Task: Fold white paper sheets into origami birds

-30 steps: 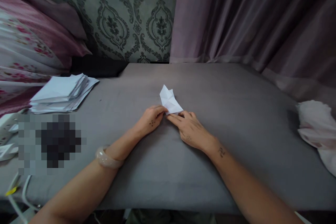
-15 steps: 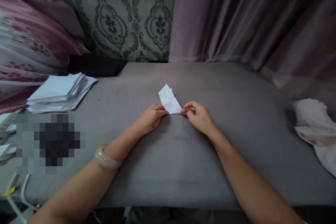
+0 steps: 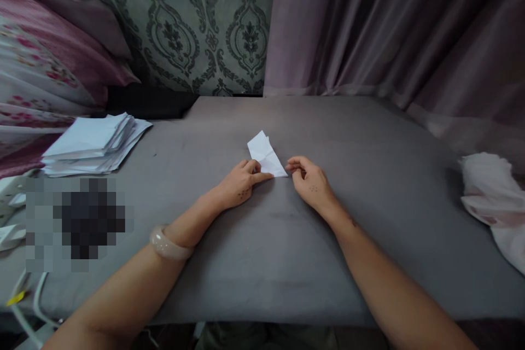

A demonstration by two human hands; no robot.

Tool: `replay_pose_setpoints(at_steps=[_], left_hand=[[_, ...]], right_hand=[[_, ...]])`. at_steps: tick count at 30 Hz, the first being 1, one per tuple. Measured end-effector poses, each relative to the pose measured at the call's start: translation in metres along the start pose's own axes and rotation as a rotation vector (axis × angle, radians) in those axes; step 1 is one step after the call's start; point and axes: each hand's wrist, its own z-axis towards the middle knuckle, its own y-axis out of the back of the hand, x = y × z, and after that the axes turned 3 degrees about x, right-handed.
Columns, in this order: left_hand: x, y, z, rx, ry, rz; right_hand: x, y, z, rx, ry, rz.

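White paper (image 3: 274, 159), folded to a point, lies near the middle of a grey-covered table (image 3: 262, 262) under a person's hands. The left hand (image 3: 241, 181) rests at its left, one digit stretched along the near edge, seemingly to pin the fold flat; whether anything is pinched beneath cannot be told. The right hand (image 3: 308, 179), fingers loosely curled and apparently holding nothing, hovers just beside the right tip, near enough, it seems, to smooth or steady that corner. Creases across the paper suggest several folds, and the firm tabletop would give them backing. At far left, a stack (image 3: 86, 139) of paper sits well apart from the hands, perhaps so the space before the person is free for folding. A pale bangle (image 3: 170, 243) circles the left forearm, behind the wrist. At right lies a bunched white cloth (image 3: 490, 186).
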Motion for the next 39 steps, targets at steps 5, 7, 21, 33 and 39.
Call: replay_pose_setpoints(at_steps=[5, 7, 21, 33, 39], left_hand=[[0.0, -0.002, 0.002, 0.025, -0.013, 0.068], [-0.002, -0.001, 0.0, 0.025, -0.017, 0.087], [-0.007, 0.014, -0.007, -0.034, 0.023, -0.085], [-0.003, 0.011, -0.009, -0.045, -0.033, -0.057], [-0.004, 0.008, -0.008, -0.079, -0.024, -0.035]], right_hand=[[0.007, -0.004, -0.006, 0.107, 0.158, -0.12], [0.011, -0.005, -0.011, 0.176, 0.196, -0.221], [0.021, 0.015, -0.015, 0.274, 0.09, -0.539], [0.011, 0.001, -0.007, -0.03, 0.064, -0.308], [0.004, -0.014, 0.004, 0.051, 0.152, -0.198]])
